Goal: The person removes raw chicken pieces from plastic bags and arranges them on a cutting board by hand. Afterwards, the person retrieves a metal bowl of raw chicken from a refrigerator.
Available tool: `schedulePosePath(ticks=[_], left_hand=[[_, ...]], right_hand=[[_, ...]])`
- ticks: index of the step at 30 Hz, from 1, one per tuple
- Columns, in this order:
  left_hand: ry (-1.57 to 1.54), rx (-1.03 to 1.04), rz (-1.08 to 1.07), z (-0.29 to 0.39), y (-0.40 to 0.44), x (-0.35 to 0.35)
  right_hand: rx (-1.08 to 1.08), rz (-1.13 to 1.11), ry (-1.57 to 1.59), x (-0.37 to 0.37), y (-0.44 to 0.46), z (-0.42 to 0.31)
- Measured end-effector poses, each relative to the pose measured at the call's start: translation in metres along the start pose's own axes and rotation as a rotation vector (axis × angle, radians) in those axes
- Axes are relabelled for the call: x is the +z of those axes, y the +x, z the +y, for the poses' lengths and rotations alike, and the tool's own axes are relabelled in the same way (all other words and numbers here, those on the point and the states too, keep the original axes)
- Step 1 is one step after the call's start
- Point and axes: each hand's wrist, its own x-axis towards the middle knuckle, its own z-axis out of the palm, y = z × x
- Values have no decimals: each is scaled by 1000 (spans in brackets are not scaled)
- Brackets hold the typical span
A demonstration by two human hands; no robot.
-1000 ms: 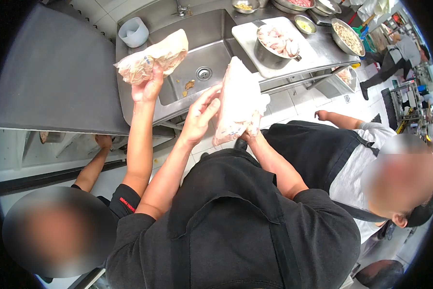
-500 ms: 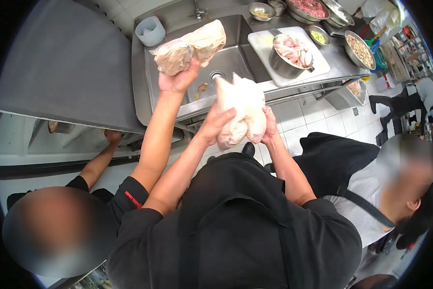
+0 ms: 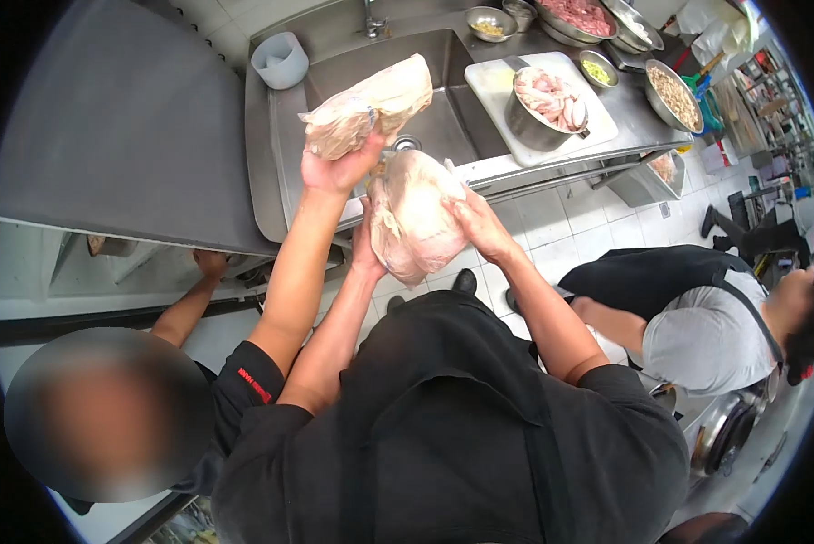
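Observation:
A pale whole chicken in a clear plastic bag is held up in front of my apron, short of the sink's front edge. My left hand grips its left side. Around its right side my right hand is wrapped, with the thumb on top. Just beyond, over the sink, a co-worker's hand holds up a second bagged chicken. The undersides of both birds are hidden from me.
The steel sink has a white tub at its back left. Right of it, a cutting board bears a steel pot of raw meat. Bowls line the counter. Co-workers stand at my left and right; a grey lid slopes up at left.
My hands have turned the bagged chicken and shifted it slightly left. The co-worker's chicken has moved a little right and down. The person on my right has turned, and a forearm now shows.

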Motion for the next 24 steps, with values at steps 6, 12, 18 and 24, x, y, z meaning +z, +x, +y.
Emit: schedulePosePath(ticks=[6, 12, 18, 24], left_hand=[[160, -38, -77, 12, -15, 11], [267, 53, -67, 11, -15, 33], [229, 81, -119, 4, -11, 39], [132, 61, -172, -9, -6, 45]], right_hand=[[-24, 97, -301, 10, 3, -13], [-109, 100, -482, 9, 9, -34], [7, 81, -550, -7, 18, -54], [34, 121, -524, -16, 17, -62]])
